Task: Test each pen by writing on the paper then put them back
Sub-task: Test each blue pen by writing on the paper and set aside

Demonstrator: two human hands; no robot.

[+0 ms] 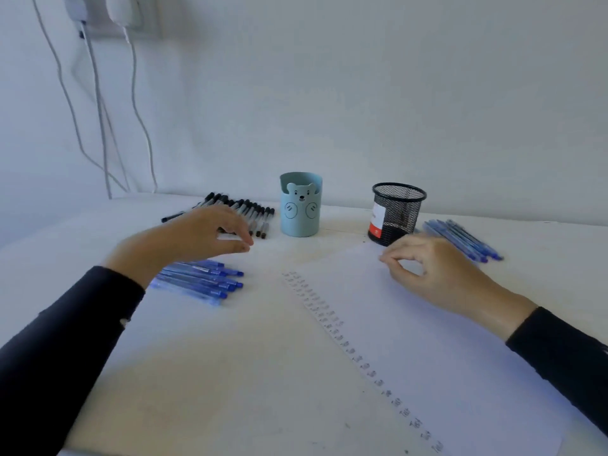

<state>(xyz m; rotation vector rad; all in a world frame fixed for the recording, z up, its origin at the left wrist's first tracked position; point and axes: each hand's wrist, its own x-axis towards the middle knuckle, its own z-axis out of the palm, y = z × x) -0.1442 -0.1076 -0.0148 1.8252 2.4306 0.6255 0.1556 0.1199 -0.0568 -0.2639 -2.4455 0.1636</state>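
The paper (427,340) lies nearest on the bench (214,373), with a column of small written marks. The right hand (437,268) rests on its far corner, fingers loosely curled and empty. The left hand (197,238), relaxed and empty, hovers over a row of blue pens (204,281). Just past its fingers lie black pens (243,209). Farther off between the hands stands a bear cup (300,205). A mesh cup (396,212) stands just beyond the right hand, with more blue pens (467,240) to that hand's right.

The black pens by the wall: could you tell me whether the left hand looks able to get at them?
Probably yes: the left hand, holding nothing, is right at the black pens, and nothing stands between them; the bear cup stands aside.
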